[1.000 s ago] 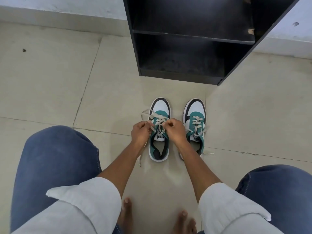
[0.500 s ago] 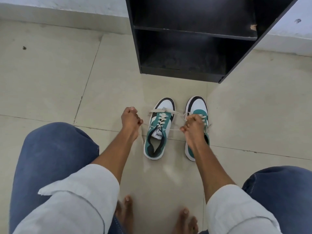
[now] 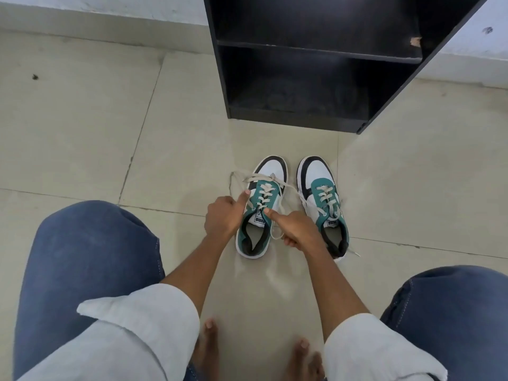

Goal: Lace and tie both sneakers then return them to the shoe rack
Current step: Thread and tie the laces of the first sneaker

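Observation:
Two teal, white and black sneakers stand side by side on the tiled floor, toes pointing at the black shoe rack. The left sneaker has cream laces threaded up its front, with loose ends trailing left and right of the toe. My left hand is closed on the left lace end beside that shoe, thumb raised. My right hand grips the right lace end, index finger pressing the tongue. The right sneaker sits untouched, laced, one lace end lying by its heel.
The rack's two dark shelves stand open about a shoe length beyond the sneakers. My knees in blue jeans frame the lower left and right. My bare feet rest on the floor near the bottom edge. A pale wall runs behind.
My hands pulled wide apart with the lace ends half a second ago; now they have come back together over the left sneaker, which has straightened slightly.

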